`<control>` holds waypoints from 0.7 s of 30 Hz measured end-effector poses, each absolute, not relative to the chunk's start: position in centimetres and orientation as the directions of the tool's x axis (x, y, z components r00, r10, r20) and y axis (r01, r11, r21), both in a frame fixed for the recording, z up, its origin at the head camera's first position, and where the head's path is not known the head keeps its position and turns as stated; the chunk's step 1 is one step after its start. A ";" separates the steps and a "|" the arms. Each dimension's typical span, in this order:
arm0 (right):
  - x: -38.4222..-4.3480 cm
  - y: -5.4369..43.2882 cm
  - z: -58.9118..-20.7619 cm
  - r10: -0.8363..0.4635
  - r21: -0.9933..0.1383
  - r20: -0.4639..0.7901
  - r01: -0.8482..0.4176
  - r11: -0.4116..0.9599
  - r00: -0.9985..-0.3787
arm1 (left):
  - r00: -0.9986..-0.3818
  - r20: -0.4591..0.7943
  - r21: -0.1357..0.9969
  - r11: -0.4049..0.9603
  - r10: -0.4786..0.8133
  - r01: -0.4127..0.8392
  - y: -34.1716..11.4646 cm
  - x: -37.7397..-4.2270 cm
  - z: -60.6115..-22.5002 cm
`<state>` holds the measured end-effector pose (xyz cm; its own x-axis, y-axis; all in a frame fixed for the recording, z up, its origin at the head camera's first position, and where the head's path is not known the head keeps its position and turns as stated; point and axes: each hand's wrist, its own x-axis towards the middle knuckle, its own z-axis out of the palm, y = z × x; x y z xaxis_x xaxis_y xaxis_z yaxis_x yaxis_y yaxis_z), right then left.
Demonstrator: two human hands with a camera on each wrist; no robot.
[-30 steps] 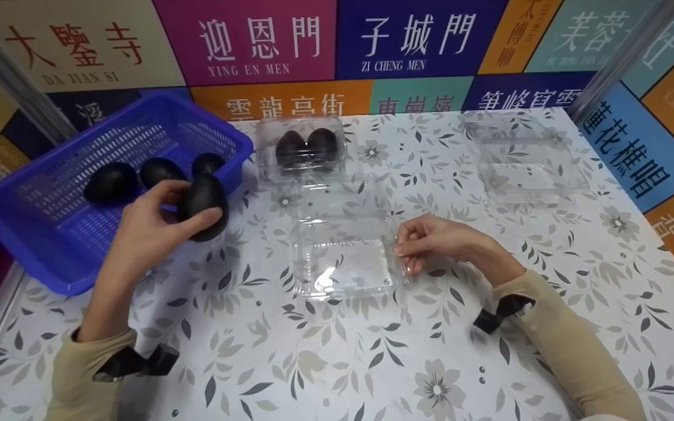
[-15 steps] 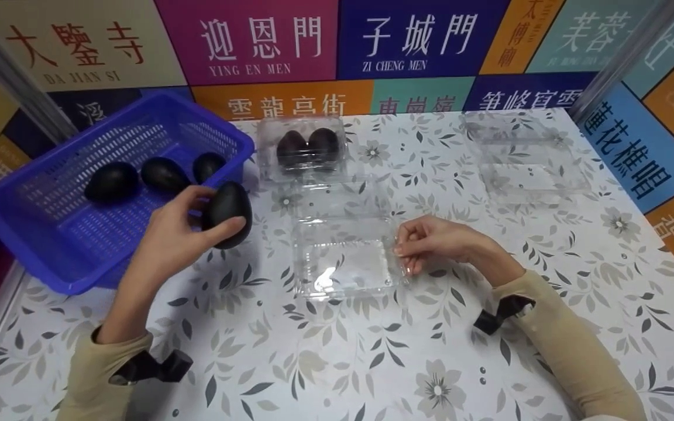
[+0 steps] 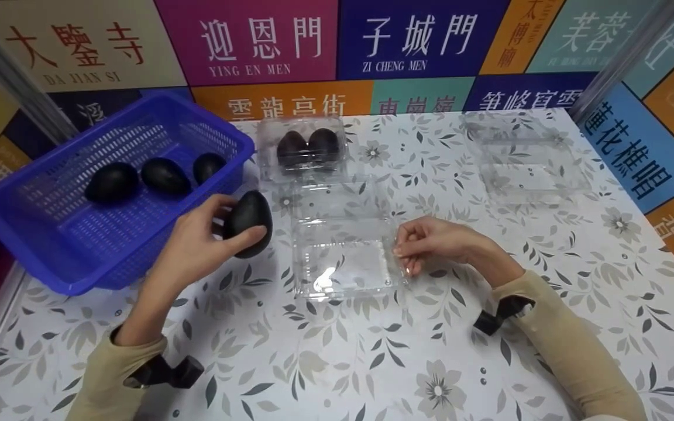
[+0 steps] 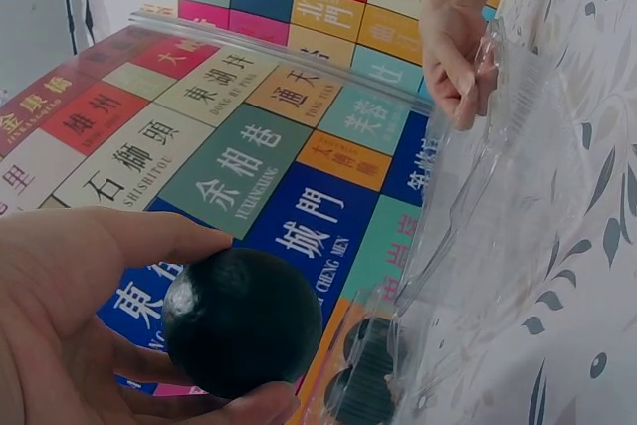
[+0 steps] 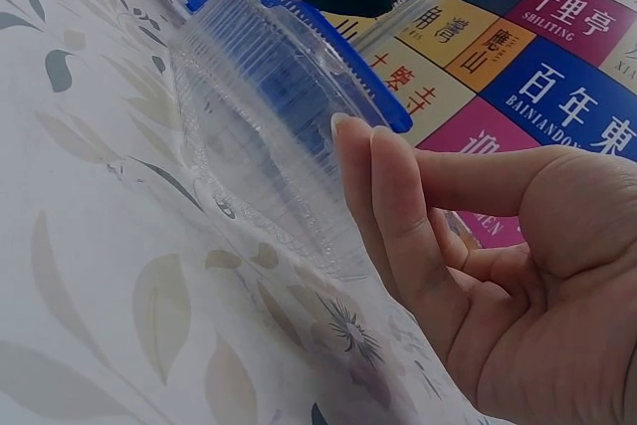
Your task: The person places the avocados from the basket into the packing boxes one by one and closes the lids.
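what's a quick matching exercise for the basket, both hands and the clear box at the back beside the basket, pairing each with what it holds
1. blue basket
2. left hand
3. right hand
4. back clear box

A. the edge of the nearest open clear box
B. two dark egg-shaped things
C. three dark egg-shaped things in view
D. a single dark egg-shaped thing

Pairs: 1-C, 2-D, 3-A, 4-B
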<state>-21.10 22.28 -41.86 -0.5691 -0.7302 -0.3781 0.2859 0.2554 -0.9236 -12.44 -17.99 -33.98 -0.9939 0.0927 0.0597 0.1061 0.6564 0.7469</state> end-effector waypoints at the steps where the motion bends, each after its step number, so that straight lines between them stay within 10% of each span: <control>1: -21.1 22.3 -41.9 -0.732 -0.924 -0.376 0.285 0.254 -0.568 | -0.994 0.060 0.746 0.657 0.097 0.109 -17.9 -12.4 -34.0; 21: -21.1 22.3 -42.0 -0.724 -0.913 -0.393 0.336 0.233 -0.567 | -0.983 0.028 0.749 0.648 0.184 0.142 -14.7 -12.1 -34.8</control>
